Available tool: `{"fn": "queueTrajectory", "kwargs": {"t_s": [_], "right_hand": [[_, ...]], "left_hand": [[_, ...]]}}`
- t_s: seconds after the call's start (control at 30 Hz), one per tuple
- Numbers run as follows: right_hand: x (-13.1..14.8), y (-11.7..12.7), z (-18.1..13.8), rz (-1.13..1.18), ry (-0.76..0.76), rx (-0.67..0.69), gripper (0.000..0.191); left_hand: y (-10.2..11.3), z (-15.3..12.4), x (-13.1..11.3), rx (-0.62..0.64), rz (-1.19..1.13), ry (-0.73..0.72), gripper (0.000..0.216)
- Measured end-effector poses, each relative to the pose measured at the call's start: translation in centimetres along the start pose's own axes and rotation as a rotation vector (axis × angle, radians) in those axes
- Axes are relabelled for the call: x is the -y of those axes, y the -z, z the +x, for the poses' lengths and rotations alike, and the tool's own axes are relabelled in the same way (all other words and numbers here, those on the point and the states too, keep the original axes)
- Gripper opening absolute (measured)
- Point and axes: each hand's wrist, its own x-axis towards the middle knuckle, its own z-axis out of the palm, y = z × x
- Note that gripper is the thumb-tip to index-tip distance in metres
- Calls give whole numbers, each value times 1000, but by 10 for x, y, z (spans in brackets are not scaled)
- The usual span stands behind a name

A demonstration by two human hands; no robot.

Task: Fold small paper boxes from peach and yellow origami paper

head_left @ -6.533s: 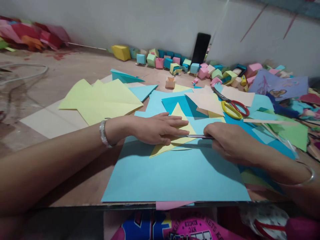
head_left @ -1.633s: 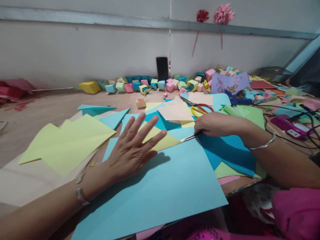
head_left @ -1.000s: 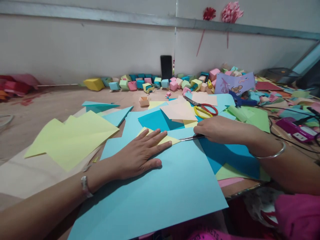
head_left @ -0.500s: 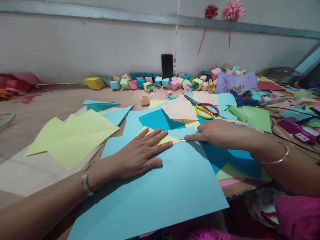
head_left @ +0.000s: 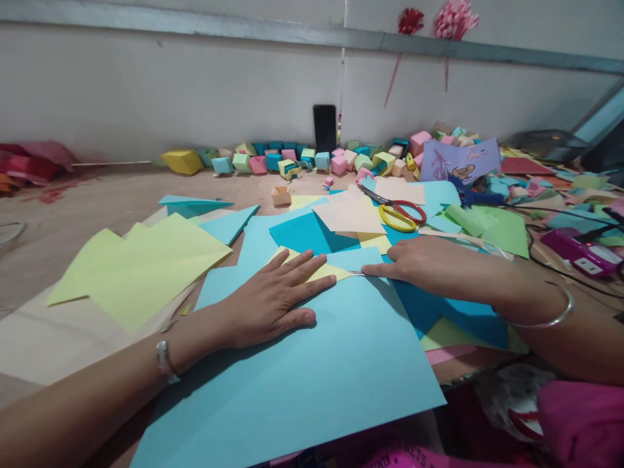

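My left hand [head_left: 277,296] lies flat with its fingers spread, pressing on a large light blue paper sheet [head_left: 312,390]. Under its fingertips is a folded yellow paper piece [head_left: 334,270]. My right hand [head_left: 414,263] is closed, index finger stretched left along a thin silvery tool [head_left: 357,273]; its tip meets the yellow paper's pointed corner on the sheet. Most of this tool is hidden by the hand, so its kind cannot be made out. Scissors with one red and one yellow handle [head_left: 400,218] rest just beyond my right hand.
Small paper boxes [head_left: 244,162] line the wall, where a black phone [head_left: 325,128] stands upright. Creased yellow-green paper [head_left: 146,263] lies at left. A purple power strip [head_left: 582,252], cables and paper scraps are at right. The table's front edge [head_left: 468,374] shows below my right arm.
My right fingertip has shifted very slightly to the right with the silvery tool. My left hand stays in place on the sheet.
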Motion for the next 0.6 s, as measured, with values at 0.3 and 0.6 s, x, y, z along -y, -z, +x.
{"fn": "queueTrajectory", "kwargs": {"t_s": [0.3, 0.6], "right_hand": [[10, 5, 4, 14, -39, 63, 59], [12, 4, 3, -5, -17, 21, 54]], "left_hand": [[2, 1, -1, 21, 10, 6, 63], [0, -1, 0, 19, 25, 2, 62]]}}
